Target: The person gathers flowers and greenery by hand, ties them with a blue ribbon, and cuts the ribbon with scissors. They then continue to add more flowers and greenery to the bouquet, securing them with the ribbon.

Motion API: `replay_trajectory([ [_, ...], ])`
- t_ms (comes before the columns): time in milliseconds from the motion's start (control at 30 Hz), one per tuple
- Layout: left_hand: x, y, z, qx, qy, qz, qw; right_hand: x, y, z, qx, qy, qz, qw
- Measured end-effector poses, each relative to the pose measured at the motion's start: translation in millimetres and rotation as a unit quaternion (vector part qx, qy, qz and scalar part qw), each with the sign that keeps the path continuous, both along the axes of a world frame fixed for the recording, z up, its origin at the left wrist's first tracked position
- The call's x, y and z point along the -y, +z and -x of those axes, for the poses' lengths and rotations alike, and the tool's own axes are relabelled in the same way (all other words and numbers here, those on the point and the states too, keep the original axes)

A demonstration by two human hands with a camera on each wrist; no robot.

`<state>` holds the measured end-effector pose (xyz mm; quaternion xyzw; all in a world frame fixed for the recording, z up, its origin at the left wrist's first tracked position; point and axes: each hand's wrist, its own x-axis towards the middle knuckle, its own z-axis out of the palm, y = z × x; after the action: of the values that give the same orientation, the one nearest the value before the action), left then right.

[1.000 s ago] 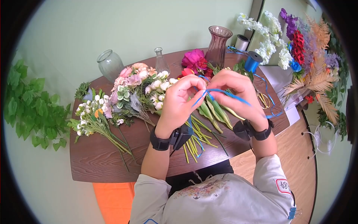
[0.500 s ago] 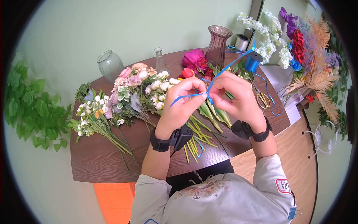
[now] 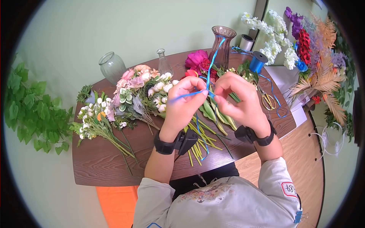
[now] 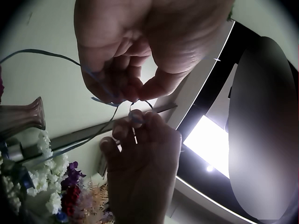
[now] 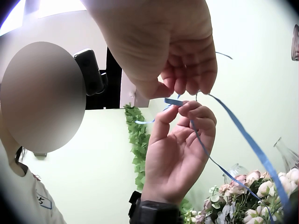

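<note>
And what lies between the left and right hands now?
The blue ribbon: a short piece sits in the narrow gap between the left hand and the right hand, seen in the head and right wrist views.

We seem to be in a flower-arranging workroom (whether it sits inside a shop or a home, we cannot tell). Bunches of pink flowers [image 3: 134,78] and loose green stems [image 3: 194,151] cover much of a wood-grain table [image 3: 99,169], beside a mauve ribbed vase [image 3: 224,53], a round glass vase [image 3: 113,68], gold-handled scissors [image 3: 268,102] and a blue ribbon spool [image 3: 258,62]. Blue ribbon [image 5: 244,130] is in use here. We also see white blossom sprays [image 3: 270,34] and tan palm fronds [image 3: 321,85] massed alongside, and ivy [image 3: 34,106] trailing down a pale wall [image 3: 152,22].
</note>
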<state>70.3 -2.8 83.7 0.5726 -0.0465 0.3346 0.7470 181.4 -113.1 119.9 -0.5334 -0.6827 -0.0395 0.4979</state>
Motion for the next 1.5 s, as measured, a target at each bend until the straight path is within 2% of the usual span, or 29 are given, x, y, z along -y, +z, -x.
replay_trajectory([
  [67, 3.4, -1.3, -3.8, 0.014, 0.098, -0.096, 0.990, 2.2, 3.0, 3.7, 0.020, -0.026, 0.007, 0.999],
  [200, 5.9, -3.3, -7.4, 0.023, 0.143, -0.148, 0.978, -0.3, -4.7, 0.8, 0.011, -0.051, -0.003, 0.999],
  [267, 4.1, -5.4, -9.7, 0.042, 0.199, -0.227, 0.952, 0.1, -4.7, 1.4, -0.002, -0.048, 0.022, 0.999],
  [400, 5.6, -4.0, -8.5, 0.039, 0.216, -0.227, 0.949, -3.8, -10.4, -0.1, 0.014, -0.049, 0.013, 0.999],
  [500, 3.8, -2.2, -5.6, 0.040, 0.176, -0.217, 0.959, -5.2, -12.7, 0.9, 0.022, -0.056, 0.021, 0.998],
  [567, 5.2, -1.5, -5.5, 0.033, 0.096, -0.108, 0.989, -6.8, -14.1, 2.4, 0.022, -0.052, -0.002, 0.998],
  [600, 4.7, -2.0, -5.0, 0.033, 0.096, -0.108, 0.989, -7.3, -15.7, 3.1, 0.022, -0.052, -0.002, 0.998],
  [667, 3.0, -3.7, -3.8, 0.019, 0.025, -0.020, 0.999, -8.1, -19.0, 4.4, -0.053, -0.015, 0.014, 0.998],
  [700, 3.3, -3.8, -3.9, 0.019, 0.025, -0.020, 0.999, -8.1, -18.8, 5.0, -0.054, -0.015, 0.014, 0.998],
  [767, 4.7, -3.5, -4.1, 0.037, -0.053, 0.092, 0.994, -7.8, -17.2, 6.2, -0.096, 0.029, 0.027, 0.995],
  [900, 5.7, -2.2, -3.4, 0.035, -0.067, 0.117, 0.990, -6.5, -13.3, 4.7, -0.059, 0.034, 0.023, 0.997],
  [1000, 4.5, -3.1, -3.7, 0.032, -0.044, 0.091, 0.994, -4.1, -9.1, 7.1, -0.094, 0.019, 0.040, 0.995],
  [1067, 4.2, -2.9, -3.3, 0.027, -0.018, 0.052, 0.998, -5.2, -9.0, 7.3, -0.053, -0.015, 0.004, 0.998],
  [1200, 2.7, -2.8, -3.6, 0.031, -0.028, 0.045, 0.998, -5.2, -9.0, 4.9, -0.022, -0.023, -0.009, 0.999],
  [1267, -1.7, 1.2, 1.4, 0.003, 0.060, -0.009, 0.998, -3.8, -7.3, 4.2, 0.045, -0.074, -0.029, 0.996],
  [1300, -5.4, 3.1, 4.0, 0.003, 0.060, -0.009, 0.998, -3.8, -7.1, 3.4, 0.045, -0.074, -0.029, 0.996],
  [1367, -13.0, 7.4, 9.5, 0.048, 0.147, -0.064, 0.986, -4.4, -7.0, 1.8, 0.112, -0.098, -0.042, 0.988],
  [1400, -11.1, 10.8, 14.0, 0.009, 0.179, -0.077, 0.981, -4.4, -6.8, 2.3, 0.111, -0.098, -0.042, 0.988],
  [1433, -11.6, 10.1, 13.5, 0.009, 0.179, -0.077, 0.981, -4.5, -6.2, 3.5, 0.126, -0.102, -0.040, 0.986],
  [1500, -11.7, 7.9, 11.2, 0.028, 0.233, -0.264, 0.936, -3.9, -5.2, 4.9, 0.140, -0.105, -0.038, 0.984],
])
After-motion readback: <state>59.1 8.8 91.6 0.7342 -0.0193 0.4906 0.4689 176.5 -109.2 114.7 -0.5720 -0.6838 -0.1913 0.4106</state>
